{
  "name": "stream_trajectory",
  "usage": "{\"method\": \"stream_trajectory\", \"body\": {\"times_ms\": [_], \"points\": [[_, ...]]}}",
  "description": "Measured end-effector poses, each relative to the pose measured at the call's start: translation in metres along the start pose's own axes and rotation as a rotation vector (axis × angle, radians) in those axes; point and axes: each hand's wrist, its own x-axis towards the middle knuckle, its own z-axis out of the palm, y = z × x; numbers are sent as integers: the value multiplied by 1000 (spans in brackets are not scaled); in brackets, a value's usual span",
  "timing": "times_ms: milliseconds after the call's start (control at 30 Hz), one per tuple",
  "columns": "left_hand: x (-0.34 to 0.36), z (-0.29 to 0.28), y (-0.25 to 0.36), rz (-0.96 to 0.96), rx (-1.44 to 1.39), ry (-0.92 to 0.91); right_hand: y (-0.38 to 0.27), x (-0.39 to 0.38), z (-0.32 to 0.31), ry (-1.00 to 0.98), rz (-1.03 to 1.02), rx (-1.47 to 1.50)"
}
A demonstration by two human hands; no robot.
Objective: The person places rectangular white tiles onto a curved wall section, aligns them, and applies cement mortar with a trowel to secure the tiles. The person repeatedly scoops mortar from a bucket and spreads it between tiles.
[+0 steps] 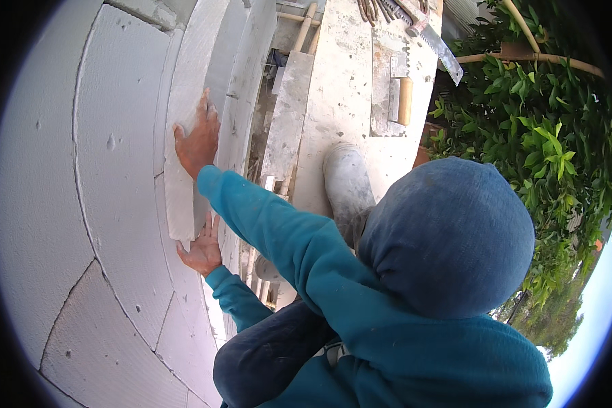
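A long pale aerated concrete block [185, 146] sits at the wall in front of me. My right hand [198, 132] lies over it, with the thumb on its top face and the fingers spread along its side. At the block's lower end my left hand [202, 253] cups it, palm turned up and fingers stretched along the side. Both hands touch the block and hold it between them. Some of the fingertips are hidden against the block.
The white block wall [119, 143] fills the left. On the pale plank [336, 75] lie a handsaw [442, 51] and a notched trowel [404, 100] with a wooden handle. My boot [347, 173] stands on the plank. Green leafy bushes [523, 136] grow at the right.
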Motion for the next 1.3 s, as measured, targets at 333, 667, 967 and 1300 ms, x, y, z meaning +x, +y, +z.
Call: {"method": "stream_trajectory", "body": {"times_ms": [333,667,967,1300], "points": [[-2,26,-9,120,298,61,13,2,0,-63,-28,69],[-7,60,-14,100,373,135,11,21,1,24,-72,47],[-9,41,-22,145,391,194,-13,39,-14,0,-22,35],[-17,4,-59,289,416,81,20,60,-28,100,-81,-96]]}}
